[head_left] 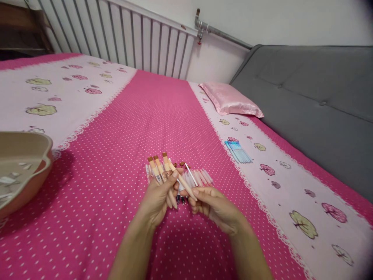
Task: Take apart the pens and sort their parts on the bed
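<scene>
My left hand [159, 197] is closed round several cream-coloured pens [159, 168] with brown ends, fanned out and pointing away from me. One more cream pen [184, 182] slants between both hands. My right hand [213, 201] pinches its near end, while the left thumb and fingers touch its upper part. Just beyond the right fingers, a thin white stick [190, 174] slants up; whether I hold it cannot be made out. Behind the hands lies a row of pale pink pens [204, 177], partly hidden. Small brown pieces [182, 164] and some dark tips [183, 200] show around that row.
A bundle of blue-and-clear pens [238, 151] lies to the right on the bedspread [154, 105]. At the left edge stands a beige-pink basin [43, 171] with white scraps inside. Farther back are a pink pillow [230, 99], a grey headboard [314, 85] and a radiator [140, 39].
</scene>
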Demonstrator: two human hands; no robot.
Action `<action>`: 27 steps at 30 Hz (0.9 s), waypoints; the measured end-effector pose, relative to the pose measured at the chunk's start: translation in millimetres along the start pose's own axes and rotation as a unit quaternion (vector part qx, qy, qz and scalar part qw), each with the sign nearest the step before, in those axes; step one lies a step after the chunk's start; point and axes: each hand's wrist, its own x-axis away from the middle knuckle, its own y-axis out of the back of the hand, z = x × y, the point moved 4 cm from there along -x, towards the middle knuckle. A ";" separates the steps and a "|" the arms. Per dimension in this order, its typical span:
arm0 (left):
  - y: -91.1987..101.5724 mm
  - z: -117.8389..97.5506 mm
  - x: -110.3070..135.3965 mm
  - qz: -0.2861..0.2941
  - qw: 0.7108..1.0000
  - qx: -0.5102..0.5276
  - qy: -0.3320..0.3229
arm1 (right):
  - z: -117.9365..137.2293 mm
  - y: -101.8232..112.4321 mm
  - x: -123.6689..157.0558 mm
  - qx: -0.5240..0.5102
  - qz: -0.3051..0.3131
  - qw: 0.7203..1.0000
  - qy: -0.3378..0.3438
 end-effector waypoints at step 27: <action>6.3 -3.9 -0.9 -0.057 0.997 0.022 -0.038 | -3.8 -14.9 -3.6 0.145 -0.079 0.981 0.098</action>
